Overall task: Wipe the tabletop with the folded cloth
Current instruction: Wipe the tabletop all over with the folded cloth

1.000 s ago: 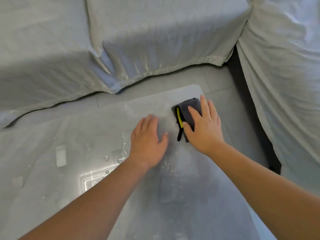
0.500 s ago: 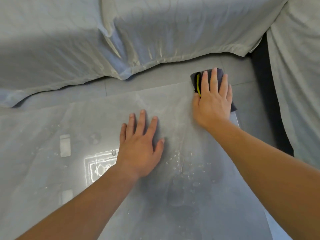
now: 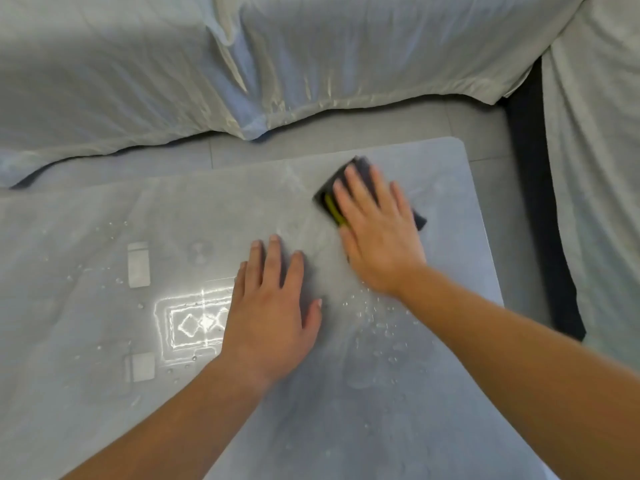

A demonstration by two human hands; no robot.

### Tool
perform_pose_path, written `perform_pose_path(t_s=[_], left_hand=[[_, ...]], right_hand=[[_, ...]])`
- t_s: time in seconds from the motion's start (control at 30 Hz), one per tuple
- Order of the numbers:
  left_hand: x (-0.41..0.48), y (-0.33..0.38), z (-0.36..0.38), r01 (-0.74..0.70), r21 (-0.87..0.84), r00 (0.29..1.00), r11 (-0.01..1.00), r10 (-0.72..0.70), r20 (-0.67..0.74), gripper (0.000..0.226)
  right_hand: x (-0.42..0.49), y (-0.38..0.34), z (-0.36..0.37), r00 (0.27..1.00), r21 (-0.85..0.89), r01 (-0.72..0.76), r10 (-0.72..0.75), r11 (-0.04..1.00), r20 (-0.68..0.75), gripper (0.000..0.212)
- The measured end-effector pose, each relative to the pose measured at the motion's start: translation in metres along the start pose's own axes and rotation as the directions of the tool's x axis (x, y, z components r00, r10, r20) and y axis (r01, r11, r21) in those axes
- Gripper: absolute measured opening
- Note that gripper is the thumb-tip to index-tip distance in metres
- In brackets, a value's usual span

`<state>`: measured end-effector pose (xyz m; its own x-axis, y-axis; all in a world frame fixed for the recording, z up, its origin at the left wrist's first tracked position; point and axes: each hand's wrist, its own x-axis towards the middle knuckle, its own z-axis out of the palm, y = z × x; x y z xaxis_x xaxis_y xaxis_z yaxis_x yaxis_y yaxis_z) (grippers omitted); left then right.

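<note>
Cloth (image 3: pixel 325 195): dark folded pad with a yellow stripe, flat on the far right part of the tabletop (image 3: pixel 450 188), inside the edge, blurred by motion.
Right hand (image 3: pixel 377 233): laid flat over the cloth, fingers straight and pressing down, no curl or pinch around it.
Left hand (image 3: pixel 273 313): flat on bare tabletop just beside, fingers spread, holding nothing; same spot as 1 s ago, likely bracing.
Change: 0.5 s ago the cloth sits at the far right corner, partly over the edge; now it is drawn back inward toward the left hand.
Droplets (image 3: pixel 374 313): scattered by the right wrist, more across the left half.
Meaning: 1 out-and-back stroke appears done at the corner; wet patches suggest most of the wiping remains.
</note>
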<state>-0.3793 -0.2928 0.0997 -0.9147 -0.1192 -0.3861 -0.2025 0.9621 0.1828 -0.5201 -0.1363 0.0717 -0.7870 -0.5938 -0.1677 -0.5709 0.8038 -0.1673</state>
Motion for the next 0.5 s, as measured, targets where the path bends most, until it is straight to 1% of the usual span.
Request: perform_pose_path(t_s=[0.03,0.07,0.1,0.13,0.17,0.2,0.23,0.27,0.3,0.37,0.4,0.43,0.47,0.5], left_hand=[[0.000,0.001,0.000,0.006,-0.009,1.000,1.000,-0.006,-0.004,0.072],[0.001,0.002,0.002,0.009,-0.019,1.000,1.000,-0.010,-0.008,0.072],[0.001,0.003,0.003,0.009,-0.029,1.000,1.000,-0.009,-0.017,0.072],[0.001,0.003,0.005,0.005,-0.037,1.000,0.999,-0.006,-0.028,0.071],[0.000,0.004,0.007,0.001,-0.041,0.999,0.999,-0.003,-0.038,0.071],[0.000,0.004,0.010,0.000,-0.046,0.999,0.999,-0.002,-0.043,0.071],[0.000,0.005,0.011,0.003,-0.053,0.999,0.999,-0.006,-0.048,0.071],[0.000,0.005,0.012,0.008,-0.063,0.999,0.998,-0.011,-0.053,0.071],[0.000,0.006,0.012,0.011,-0.072,0.998,0.997,-0.015,-0.053,0.070],[0.001,0.007,0.011,0.023,-0.079,0.998,0.997,-0.027,-0.051,0.069],[0.001,0.007,0.011,0.029,-0.074,0.998,0.997,-0.033,-0.050,0.068],[0.001,0.008,0.011,0.032,-0.069,0.998,0.997,-0.036,-0.052,0.068],[0.001,0.008,0.012,0.031,-0.069,0.998,0.997,-0.036,-0.060,0.067],[0.002,0.008,0.014,0.028,-0.071,0.997,0.997,-0.033,-0.070,0.067]], right_hand=[[-0.020,-0.001,0.000,0.994,-0.023,0.100,-0.099,0.995,0.043,0.060],[-0.029,0.007,0.000,0.987,-0.040,0.146,-0.143,0.988,0.071,0.059],[-0.025,0.020,-0.002,0.990,-0.038,0.120,-0.117,0.992,0.074,0.059],[-0.012,0.031,-0.005,0.998,-0.019,0.025,-0.024,1.000,0.056,0.059],[0.007,0.040,-0.009,0.993,0.015,-0.120,0.120,0.993,0.018,0.059],[0.024,0.046,-0.014,0.968,0.056,-0.251,0.252,0.966,-0.013,0.059],[0.037,0.045,-0.016,0.942,0.083,-0.330,0.334,0.940,-0.030,0.059],[0.040,0.037,-0.014,0.935,0.078,-0.348,0.351,0.934,-0.044,0.059],[0.032,0.026,-0.010,0.951,0.054,-0.302,0.305,0.952,-0.055,0.060],[-0.010,0.006,0.000,0.998,0.000,-0.067,0.067,0.998,0.001,0.060],[-0.036,0.005,0.002,0.998,-0.009,0.047,-0.047,0.999,0.048,0.059],[-0.051,0.013,0.000,0.988,-0.015,0.122,-0.120,0.992,0.094,0.058],[-0.054,0.029,-0.002,0.984,-0.014,0.146,-0.144,0.989,0.109,0.058],[-0.046,0.045,-0.005,0.991,-0.006,0.094,-0.093,0.996,0.099,0.057]])
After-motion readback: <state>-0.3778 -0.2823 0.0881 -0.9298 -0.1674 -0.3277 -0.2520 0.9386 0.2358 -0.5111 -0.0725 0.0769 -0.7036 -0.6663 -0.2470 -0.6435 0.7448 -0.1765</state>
